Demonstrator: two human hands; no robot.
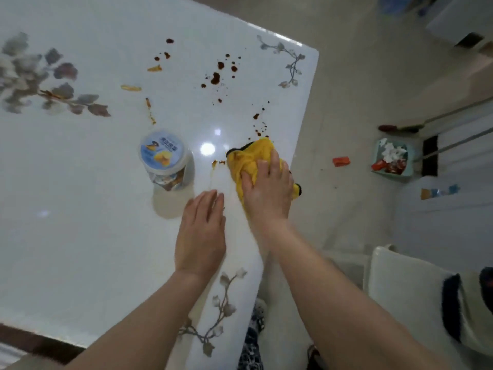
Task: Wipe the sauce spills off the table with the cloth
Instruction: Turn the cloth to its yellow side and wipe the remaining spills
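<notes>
A bunched yellow cloth (246, 158) with a dark trim lies near the right edge of the glossy white table (80, 196). My right hand (265, 190) presses down on the cloth, fingers spread over it. My left hand (201, 231) rests flat on the table just left of it, fingers together, holding nothing. Dark brown sauce drops (217, 76) are scattered beyond the cloth, and several spots (260, 126) sit right above it. Orange-brown smears (131, 88) lie further left, and a small smear (217, 163) touches the cloth's left side.
A clear plastic tub with a blue-and-white lid (164, 157) stands left of the cloth. The table's right edge (301, 145) runs just beside the cloth. On the floor are a green bin (392, 158) with rubbish and an orange packet (341, 161). A white chair (416, 289) stands at lower right.
</notes>
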